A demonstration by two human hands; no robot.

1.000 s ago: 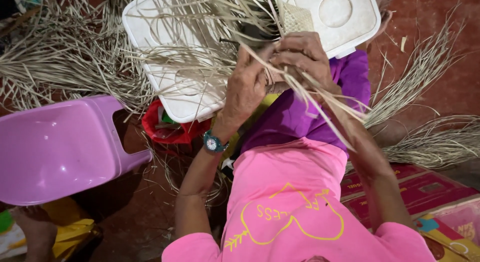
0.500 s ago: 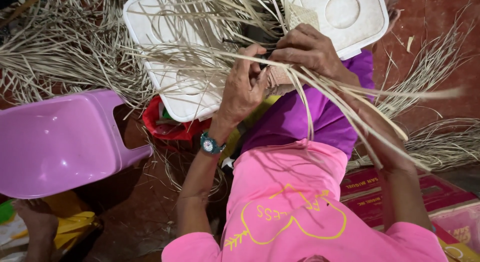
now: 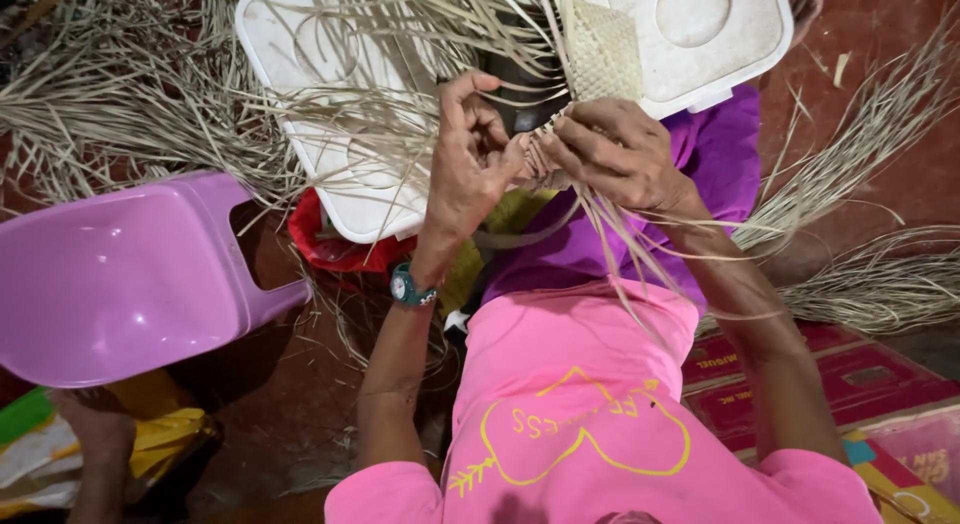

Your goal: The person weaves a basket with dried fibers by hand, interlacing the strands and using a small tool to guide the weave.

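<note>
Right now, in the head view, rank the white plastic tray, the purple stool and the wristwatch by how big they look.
1. White plastic tray and purple stool: they look about alike, and the stool seems nearer the camera, so I won't rank them.
2. Wristwatch on the left wrist: by far the smallest.

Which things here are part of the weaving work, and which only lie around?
In the work:
- left hand and right hand, both pinching the straw strips
- woven piece
- white tray under it

Lying about:
- purple stool
- loose straw bundles on the floor
- red cloth
</note>
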